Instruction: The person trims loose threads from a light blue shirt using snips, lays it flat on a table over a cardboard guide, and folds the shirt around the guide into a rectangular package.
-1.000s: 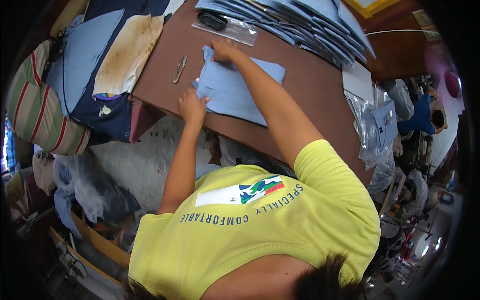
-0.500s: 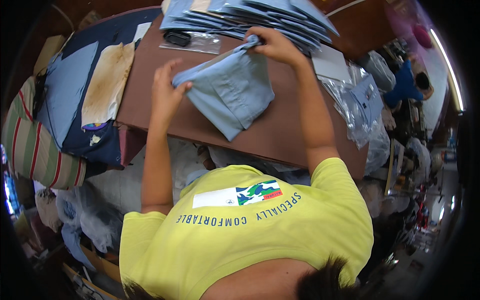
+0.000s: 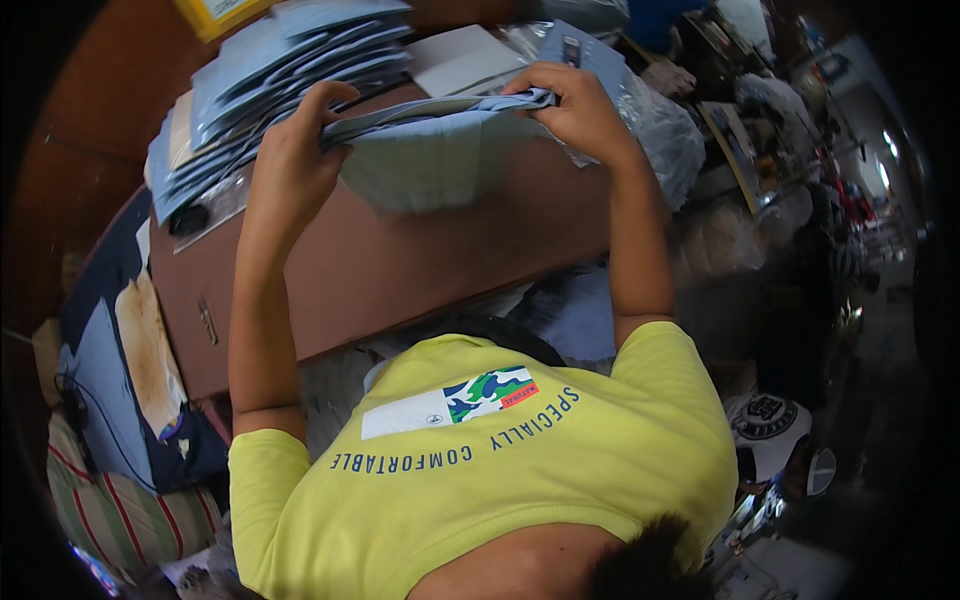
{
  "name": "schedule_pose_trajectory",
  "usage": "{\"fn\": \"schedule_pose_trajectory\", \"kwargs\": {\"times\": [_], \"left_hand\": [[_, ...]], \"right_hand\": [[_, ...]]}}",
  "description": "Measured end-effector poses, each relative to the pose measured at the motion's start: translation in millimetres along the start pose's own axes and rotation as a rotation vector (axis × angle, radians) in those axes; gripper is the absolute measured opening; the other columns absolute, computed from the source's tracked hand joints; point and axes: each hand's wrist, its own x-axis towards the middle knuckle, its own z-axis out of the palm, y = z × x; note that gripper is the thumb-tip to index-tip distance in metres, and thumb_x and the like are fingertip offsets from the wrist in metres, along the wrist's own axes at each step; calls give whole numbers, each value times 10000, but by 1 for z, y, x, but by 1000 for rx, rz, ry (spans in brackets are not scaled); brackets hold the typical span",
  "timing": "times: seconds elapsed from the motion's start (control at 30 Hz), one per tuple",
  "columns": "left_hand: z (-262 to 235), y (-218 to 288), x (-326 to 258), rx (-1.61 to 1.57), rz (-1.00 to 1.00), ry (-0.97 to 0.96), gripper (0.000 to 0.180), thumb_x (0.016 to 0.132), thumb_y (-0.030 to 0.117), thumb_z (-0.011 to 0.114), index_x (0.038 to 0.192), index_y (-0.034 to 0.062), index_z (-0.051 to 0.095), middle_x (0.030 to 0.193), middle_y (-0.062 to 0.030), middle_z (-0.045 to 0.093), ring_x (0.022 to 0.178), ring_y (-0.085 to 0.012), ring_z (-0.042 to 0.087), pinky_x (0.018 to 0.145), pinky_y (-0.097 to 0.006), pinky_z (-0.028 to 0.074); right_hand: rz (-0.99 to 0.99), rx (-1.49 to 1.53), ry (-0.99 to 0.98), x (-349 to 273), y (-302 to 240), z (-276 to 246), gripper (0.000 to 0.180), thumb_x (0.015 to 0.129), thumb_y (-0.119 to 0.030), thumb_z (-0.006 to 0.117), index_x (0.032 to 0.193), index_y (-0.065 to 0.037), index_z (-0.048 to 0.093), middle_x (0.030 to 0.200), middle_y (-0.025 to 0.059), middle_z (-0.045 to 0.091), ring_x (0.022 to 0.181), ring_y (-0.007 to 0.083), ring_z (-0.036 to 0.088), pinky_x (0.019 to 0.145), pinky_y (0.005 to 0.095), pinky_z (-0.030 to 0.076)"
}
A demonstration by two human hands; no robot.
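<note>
A folded light-blue shirt (image 3: pixel 415 172) hangs over the brown table (image 3: pixel 430 250), its top edge level and its lower part blurred. My left hand (image 3: pixel 303 145) is closed on the left end of that edge, thumb below and fingers above. At the other end, my right hand (image 3: pixel 578 112) pinches the shirt's corner between thumb and fingers. Behind my left hand rises a stack of folded blue shirts (image 3: pixel 300 65). Pale flat boards (image 3: pixel 465 62) lie just beyond the held shirt.
A shirt in clear plastic (image 3: pixel 588 55) lies at the table's far right. By the stack is a clear packet (image 3: pixel 215 215) with a black item. A small metal tool (image 3: pixel 206 320) rests near the left edge. Further left are a scorched cloth (image 3: pixel 148 350) and a striped cushion-like fabric (image 3: pixel 130 520).
My view has swung to the right. My left hand, apart-fingered at the shirt's corner before, now grips it. The shirt has gone from slanted to level along its top edge.
</note>
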Motion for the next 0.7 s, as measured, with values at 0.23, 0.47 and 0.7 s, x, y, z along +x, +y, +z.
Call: {"fn": "schedule_pose_trajectory", "kwargs": {"times": [0.23, 0.47, 0.7], "left_hand": [[123, 9, 139, 249, 346, -201, 340, 616, -27, 601, 944, 56, 632, 824, -166, 636, 801, -311, 624, 744, -352, 480], [206, 92, 286, 122, 477, 75, 276, 614, -9, 522, 852, 26, 656, 825, -219, 625, 807, -361, 614, 741, -390, 487], [367, -14, 368, 445, 749, 71, 302, 653, 64, 625, 952, 93, 591, 1032, -140, 566, 989, -318, 544, 874, -395, 435]], "right_hand": [[295, -263, 84, -36, 119, -70, 195, 671, -91, 689, 865, -107, 669, 835, 79, 648, 729, 222, 596, 641, 309, 446], [66, -674, 713, -5, 224, -164, 195, 694, -47, 562, 884, -47, 605, 786, 142, 584, 757, 347, 582, 663, 424, 469], [359, -881, 511, -44, 410, -84, 111, 738, -137, 579, 843, -102, 571, 922, 118, 533, 829, 305, 593, 635, 409, 492]]}}
